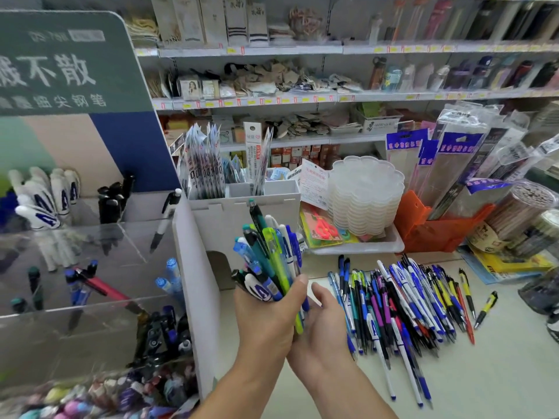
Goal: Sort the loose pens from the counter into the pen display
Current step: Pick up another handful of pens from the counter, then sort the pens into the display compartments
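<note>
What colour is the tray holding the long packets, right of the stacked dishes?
Orange tray, seen in the head view.

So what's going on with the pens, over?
Left hand grips pen bundle, right hand open beside it. Loose pens remain on counter. Pen display to the left, nothing blocking.

We see a bundle of pens (269, 261) standing upright at frame center, blue, teal and lime. More loose pens (402, 309) lie heaped on the counter at lower right. The clear-fronted pen display (90, 267) fills the left, compartments partly stocked.
</note>
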